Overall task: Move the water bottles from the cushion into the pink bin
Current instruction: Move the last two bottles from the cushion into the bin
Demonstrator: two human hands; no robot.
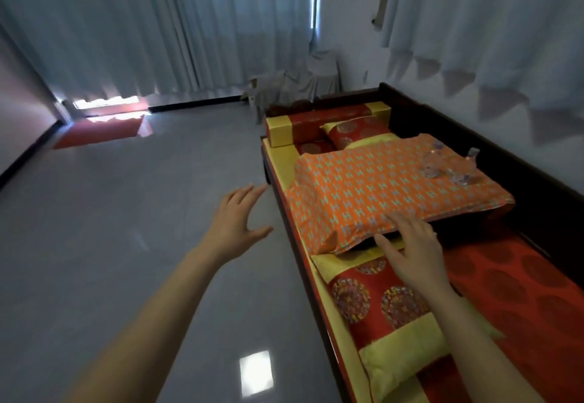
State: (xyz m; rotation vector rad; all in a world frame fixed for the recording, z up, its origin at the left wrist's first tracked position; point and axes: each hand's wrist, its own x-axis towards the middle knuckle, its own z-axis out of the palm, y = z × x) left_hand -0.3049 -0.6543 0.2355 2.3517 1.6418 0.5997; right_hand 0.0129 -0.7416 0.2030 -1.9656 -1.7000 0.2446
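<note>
Water bottles (448, 165): far corner of cushion (379, 194) | left hand (237, 222), right hand (410, 251): fingers spread, empty | risk: pressing the cushion edge may topple the bottles; pink bin unseen

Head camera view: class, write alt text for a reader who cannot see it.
Clear water bottles sit at the far right corner of an orange patterned cushion on a dark wooden bench. The person's right hand, fingers spread, is at the cushion's near edge; the left hand hangs open over the grey floor.
</note>
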